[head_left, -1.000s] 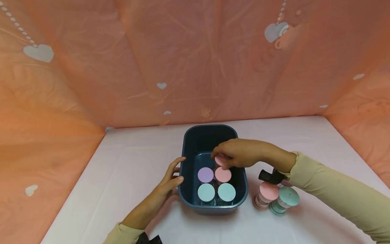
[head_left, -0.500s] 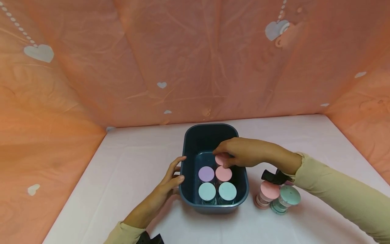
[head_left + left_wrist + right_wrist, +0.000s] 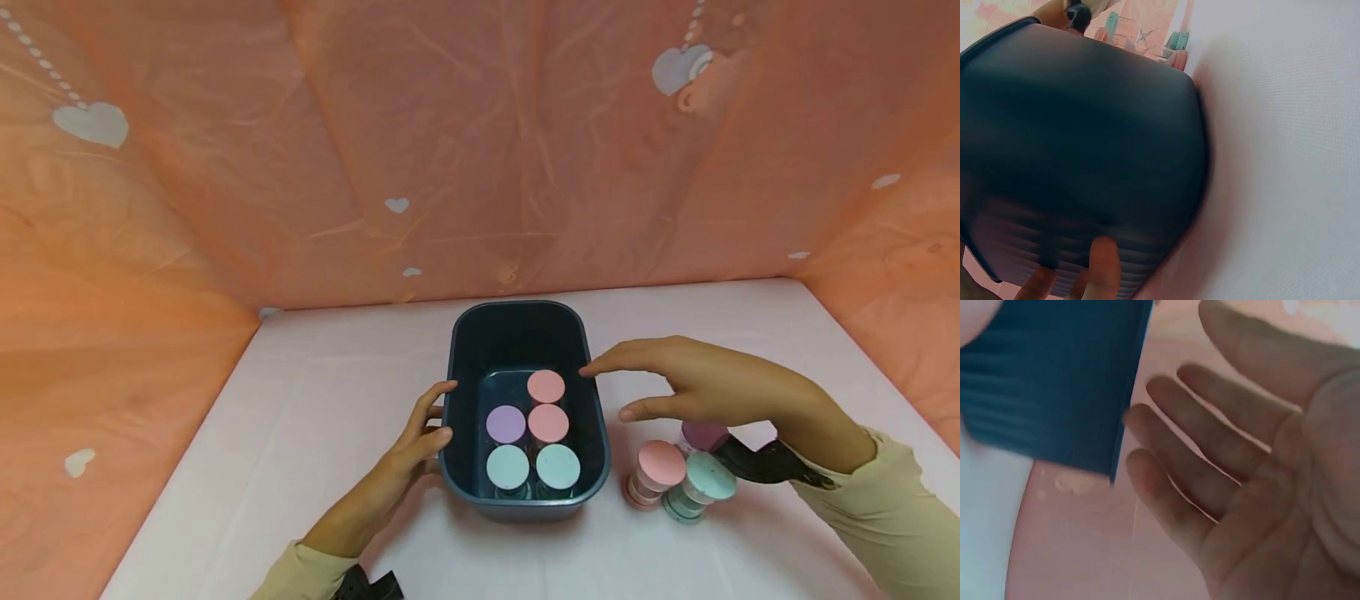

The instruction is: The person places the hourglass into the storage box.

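Observation:
A deep dark blue plastic bin [image 3: 517, 515] stands on the table. My left hand [image 3: 408, 450] rests against its left side with fingers spread; in the left wrist view the fingertips [image 3: 1105, 262] touch the ribbed outer wall. Inside, several small jars stand upright in two columns: two with mint lids [image 3: 507, 467] at the near end, a purple-lidded jar [image 3: 506, 424], and two pink-lidded jars [image 3: 548, 423] along the right. My right hand [image 3: 705, 383] hovers at the bin's right rim with fingers extended and an empty palm, seen clearly in the right wrist view.
Right of the bin stand a pink-lidded jar stack [image 3: 660, 468], a teal-lidded stack [image 3: 707, 479] and a purple-lidded one [image 3: 701, 435] partly hidden behind the right wrist strap. An orange sheet with hearts [image 3: 480, 167] walls the back and sides of the white table [image 3: 337, 383].
My right hand has let go of the far pink-lidded jar inside the bin and moved out to the right. The left hand stays at the bin's left side.

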A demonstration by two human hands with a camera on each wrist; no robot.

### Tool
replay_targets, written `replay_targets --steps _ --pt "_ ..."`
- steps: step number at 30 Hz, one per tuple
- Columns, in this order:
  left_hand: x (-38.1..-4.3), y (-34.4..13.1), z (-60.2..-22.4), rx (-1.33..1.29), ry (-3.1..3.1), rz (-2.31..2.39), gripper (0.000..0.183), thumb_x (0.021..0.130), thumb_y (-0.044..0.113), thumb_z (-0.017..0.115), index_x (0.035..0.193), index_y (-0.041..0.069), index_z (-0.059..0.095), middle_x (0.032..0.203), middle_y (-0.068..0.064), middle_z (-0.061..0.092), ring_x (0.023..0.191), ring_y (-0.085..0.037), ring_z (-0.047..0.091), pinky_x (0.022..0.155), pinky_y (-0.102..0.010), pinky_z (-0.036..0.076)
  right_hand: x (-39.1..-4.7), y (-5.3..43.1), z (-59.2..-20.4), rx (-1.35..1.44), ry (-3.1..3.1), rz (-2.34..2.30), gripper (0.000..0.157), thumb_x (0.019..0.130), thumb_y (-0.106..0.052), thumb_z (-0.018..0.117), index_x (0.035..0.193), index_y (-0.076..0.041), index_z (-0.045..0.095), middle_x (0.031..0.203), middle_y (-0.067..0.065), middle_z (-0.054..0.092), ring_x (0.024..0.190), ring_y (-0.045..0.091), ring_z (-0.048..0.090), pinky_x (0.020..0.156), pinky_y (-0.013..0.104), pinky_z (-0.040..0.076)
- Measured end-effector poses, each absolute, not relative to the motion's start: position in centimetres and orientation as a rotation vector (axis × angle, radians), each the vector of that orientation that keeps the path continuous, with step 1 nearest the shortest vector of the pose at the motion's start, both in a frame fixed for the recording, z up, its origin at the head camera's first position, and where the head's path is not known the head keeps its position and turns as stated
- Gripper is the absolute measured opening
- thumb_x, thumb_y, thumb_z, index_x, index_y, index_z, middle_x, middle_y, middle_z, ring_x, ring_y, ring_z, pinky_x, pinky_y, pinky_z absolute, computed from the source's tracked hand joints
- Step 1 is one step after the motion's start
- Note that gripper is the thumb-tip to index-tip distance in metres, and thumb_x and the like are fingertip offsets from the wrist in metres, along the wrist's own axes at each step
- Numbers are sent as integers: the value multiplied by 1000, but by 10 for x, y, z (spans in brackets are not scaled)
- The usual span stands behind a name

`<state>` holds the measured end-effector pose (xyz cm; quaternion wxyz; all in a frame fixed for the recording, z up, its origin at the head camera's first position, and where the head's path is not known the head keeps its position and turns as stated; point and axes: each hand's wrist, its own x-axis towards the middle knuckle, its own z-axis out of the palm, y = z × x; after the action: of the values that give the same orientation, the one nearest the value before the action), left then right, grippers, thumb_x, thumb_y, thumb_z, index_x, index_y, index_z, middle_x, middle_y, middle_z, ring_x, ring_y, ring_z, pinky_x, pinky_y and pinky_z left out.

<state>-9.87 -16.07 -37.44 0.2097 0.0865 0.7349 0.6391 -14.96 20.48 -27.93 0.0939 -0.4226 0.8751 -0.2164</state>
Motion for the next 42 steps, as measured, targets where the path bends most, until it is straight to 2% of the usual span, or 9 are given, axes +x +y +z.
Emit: replay_targets --steps 2,5,9,12,16,20,26,35,42 --pt "-99 -162 -374 233 2051 1779 54 99 40 40 150 44 23 146 -15 22 129 -41 36 97 -54 45 -148 220 -286 -1285 2595 -669 48 94 -45 63 140 -35 53 136 -19 58 126 7 57 103 30 49" --pt "-99 -162 -374 238 2051 1776 55 99 40 40 150 43 22 146 -15 21 130 -41 35 98 -54 44 -147 244 -299 -1346 2564 -728 47 94 -35 66 139 -34 53 136 -17 59 127 4 55 103 17 44" --pt "-99 -161 -374 261 2038 1774 57 99 40 40 152 38 20 146 -15 20 131 -41 33 98 -54 43 -146 276 -320 -1387 2471 -786 50 92 -27 69 140 -27 54 137 -12 59 127 0 54 101 11 40" --pt "-98 -161 -374 274 2034 1777 58 99 39 40 153 36 19 146 -16 20 130 -41 33 98 -53 44 -148 294 -331 -1373 2413 -809 54 88 -27 74 139 -24 55 135 -10 61 124 -1 54 98 13 42" --pt "-95 -162 -374 252 2037 1774 57 99 40 40 152 38 19 146 -15 20 130 -39 30 101 -55 39 -156 305 -341 -1379 2315 -872 58 82 -20 79 136 -19 57 132 -4 64 121 2 56 96 17 44" --pt "-94 -163 -375 245 2030 1756 57 99 41 39 152 42 19 148 -14 18 131 -37 27 104 -57 35 -162 307 -348 -1361 2180 -931 57 84 -11 77 137 -16 57 131 1 66 119 7 60 97 21 44" --pt "-98 -162 -375 244 2033 1758 55 99 41 40 151 45 21 149 -13 18 132 -37 27 104 -59 34 -172 305 -357 -1429 2004 -1027 61 82 0 73 138 -10 55 131 4 65 119 12 60 99 21 43" --pt "-101 -161 -375 274 2020 1764 57 99 41 39 152 41 19 147 -14 18 130 -40 31 97 -51 45 -178 304 -369 -1467 1872 -1064 63 82 4 71 140 -6 51 132 3 63 121 15 58 100 23 43" --pt "-100 -162 -376 263 2025 1767 57 98 41 39 151 42 19 149 -14 17 132 -41 29 97 -53 45 -182 304 -369 -1455 1785 -1127 59 83 3 70 139 -2 51 131 8 63 120 18 60 103 24 42"
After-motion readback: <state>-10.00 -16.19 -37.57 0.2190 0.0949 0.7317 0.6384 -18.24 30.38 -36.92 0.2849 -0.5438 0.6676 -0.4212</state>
